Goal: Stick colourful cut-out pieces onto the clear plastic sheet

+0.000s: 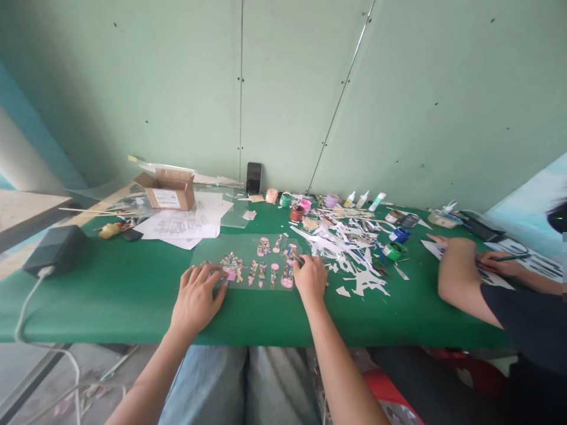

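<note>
A clear plastic sheet (pixel 248 248) lies on the green table (pixel 110 295) with several small colourful paper cut-outs (pixel 261 268) laid on it. My left hand (pixel 197 298) rests flat on the sheet's near left corner, fingers spread, touching the leftmost cut-outs. My right hand (pixel 310 277) is closed in a pinch at the sheet's right edge, holding a thin tool (pixel 297 258) whose tip points at a cut-out; I cannot make out what the tool is.
White paper scraps (pixel 354 254) litter the table right of the sheet. Paint pots (pixel 394 251) and glue bottles (pixel 361 199) stand behind them. A cardboard box (pixel 168 189), printed sheets, a phone (pixel 254 177) and a black adapter (pixel 55 248) sit left. Another person (pixel 487 283) works at right.
</note>
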Tool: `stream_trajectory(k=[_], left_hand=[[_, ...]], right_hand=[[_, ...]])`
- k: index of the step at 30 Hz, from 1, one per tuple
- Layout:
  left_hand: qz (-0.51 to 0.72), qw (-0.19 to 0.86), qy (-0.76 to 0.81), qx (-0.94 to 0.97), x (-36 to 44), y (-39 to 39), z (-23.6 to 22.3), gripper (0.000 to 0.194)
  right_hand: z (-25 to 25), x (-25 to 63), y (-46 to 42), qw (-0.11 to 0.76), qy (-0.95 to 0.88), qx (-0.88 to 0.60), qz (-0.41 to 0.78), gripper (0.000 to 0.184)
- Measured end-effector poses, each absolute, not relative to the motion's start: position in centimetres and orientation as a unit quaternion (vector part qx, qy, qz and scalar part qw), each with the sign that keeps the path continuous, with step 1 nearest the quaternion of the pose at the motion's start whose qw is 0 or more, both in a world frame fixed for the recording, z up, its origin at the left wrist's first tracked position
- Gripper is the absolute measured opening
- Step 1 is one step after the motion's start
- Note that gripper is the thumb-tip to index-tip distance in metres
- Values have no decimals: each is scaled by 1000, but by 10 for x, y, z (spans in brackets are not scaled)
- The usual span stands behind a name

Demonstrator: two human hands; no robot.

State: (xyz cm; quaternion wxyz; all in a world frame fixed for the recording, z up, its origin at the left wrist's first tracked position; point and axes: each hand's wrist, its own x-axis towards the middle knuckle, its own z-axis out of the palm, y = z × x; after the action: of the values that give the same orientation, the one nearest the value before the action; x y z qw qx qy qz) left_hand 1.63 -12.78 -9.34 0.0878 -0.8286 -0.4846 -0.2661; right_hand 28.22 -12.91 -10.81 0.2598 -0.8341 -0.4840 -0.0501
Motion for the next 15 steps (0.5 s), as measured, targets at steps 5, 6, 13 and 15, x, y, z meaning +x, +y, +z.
stream_trajectory(k=[5, 6, 13, 15], left_hand=[[-253, 64, -416, -871, 13, -126, -98, 26], [-248, 64, -410, -875, 13, -126, -98, 26], [-259, 69, -420, -867, 13, -124, -101, 27], [-259, 69, -417, -868, 12, -124, -100, 28]], right_hand=[[-109, 283, -125, 278, -463, -841, -36, 34], [-110, 283, -124, 284, -463, -839, -36, 37], [-115, 291, -120, 376, -510, -771, 61, 28], [-115, 292, -119, 389, -503, -768, 76, 23]])
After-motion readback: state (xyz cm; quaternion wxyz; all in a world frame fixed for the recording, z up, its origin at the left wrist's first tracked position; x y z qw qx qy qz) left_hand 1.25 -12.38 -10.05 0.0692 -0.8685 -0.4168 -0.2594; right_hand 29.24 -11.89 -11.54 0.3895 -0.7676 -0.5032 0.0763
